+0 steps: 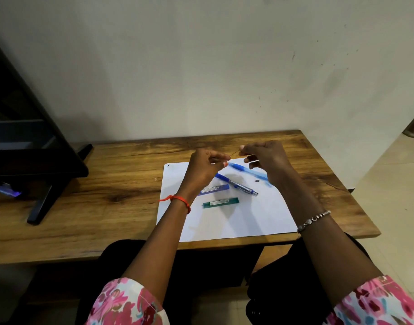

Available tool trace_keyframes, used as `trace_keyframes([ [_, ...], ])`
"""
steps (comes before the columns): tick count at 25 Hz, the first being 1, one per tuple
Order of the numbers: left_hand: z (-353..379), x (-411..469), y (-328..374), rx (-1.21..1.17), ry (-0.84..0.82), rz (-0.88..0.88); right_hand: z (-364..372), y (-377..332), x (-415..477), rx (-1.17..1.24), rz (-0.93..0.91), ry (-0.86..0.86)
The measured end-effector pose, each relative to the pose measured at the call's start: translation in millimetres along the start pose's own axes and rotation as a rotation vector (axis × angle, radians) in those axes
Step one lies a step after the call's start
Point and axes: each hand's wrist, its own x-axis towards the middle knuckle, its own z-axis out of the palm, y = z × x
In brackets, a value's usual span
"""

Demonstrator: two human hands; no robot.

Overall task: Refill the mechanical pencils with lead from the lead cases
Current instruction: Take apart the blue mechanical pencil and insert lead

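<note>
My right hand (264,158) pinches the upper end of a thin dark lead (235,153) above the far part of the white paper (248,219). My left hand (204,167) has thumb and forefinger pinched at the lead's lower end. Below them a light blue mechanical pencil (249,171) lies on the paper, its tip pointing at my left fingers. A dark blue pencil with a metal tip (236,185) lies nearer. A small dark cap (257,181) sits between them. A violet lead case (215,189) and a green lead case (221,202) lie side by side.
The paper lies on a wooden desk (107,195) against a pale wall. A black stand (44,165) with a slanted leg occupies the desk's left part. The desk's right edge drops to a tiled floor (393,184). My knees are under the front edge.
</note>
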Motion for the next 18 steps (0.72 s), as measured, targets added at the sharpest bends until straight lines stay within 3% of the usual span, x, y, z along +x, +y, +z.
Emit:
trace_keyframes([
  [3, 16, 6, -7, 0.281, -0.021, 0.153, -11, -1, 9, 0.032, -0.017, 0.270],
  [5, 30, 7, -6, 0.436, -0.102, 0.249, -17, -1, 13, 0.093, 0.009, 0.357],
  [10, 56, 18, -5, 0.679, -0.238, 0.401, -23, -1, 17, 0.188, 0.053, 0.435],
  [18, 64, 20, -1, 0.866, -0.190, 0.544, -24, -1, 18, 0.230, 0.053, 0.427],
])
